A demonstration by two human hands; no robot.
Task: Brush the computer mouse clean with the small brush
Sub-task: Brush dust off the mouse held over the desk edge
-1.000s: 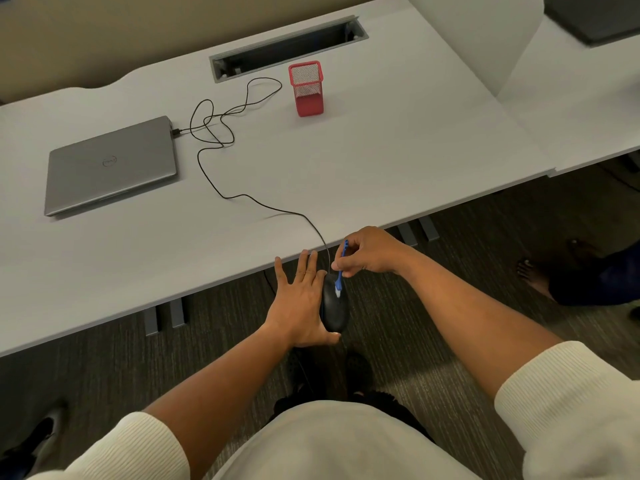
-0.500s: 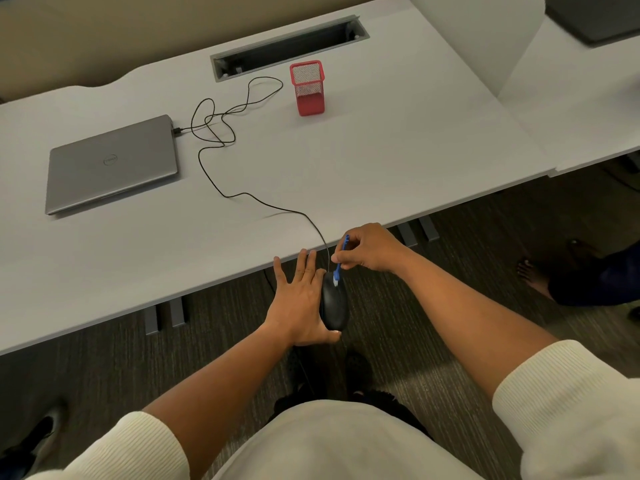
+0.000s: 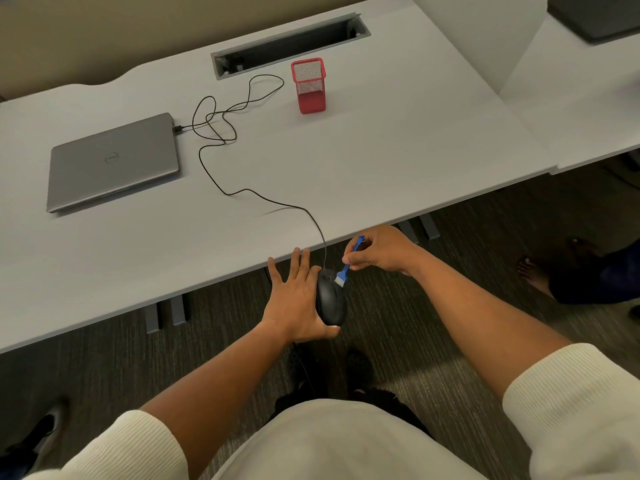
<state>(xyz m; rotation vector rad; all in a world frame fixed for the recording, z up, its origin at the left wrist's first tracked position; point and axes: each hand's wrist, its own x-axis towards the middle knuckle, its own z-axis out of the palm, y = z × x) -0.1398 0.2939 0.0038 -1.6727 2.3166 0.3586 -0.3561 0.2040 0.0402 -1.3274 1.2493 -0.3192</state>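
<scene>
1. The left hand (image 3: 297,299) has the mouse (image 3: 330,299) cradled off the desk (image 3: 381,161) edge, over the floor, probably so any dust falls clear.
2. Its fingers lie straight along the mouse's side and the thumb hooks under the back end, steadying it.
3. The right hand (image 3: 379,249) pinches the brush (image 3: 346,265) by its blue handle, bristles angled down onto the front of the mouse.
4. The cord (image 3: 242,192) trails slack to the laptop (image 3: 114,161).
</scene>
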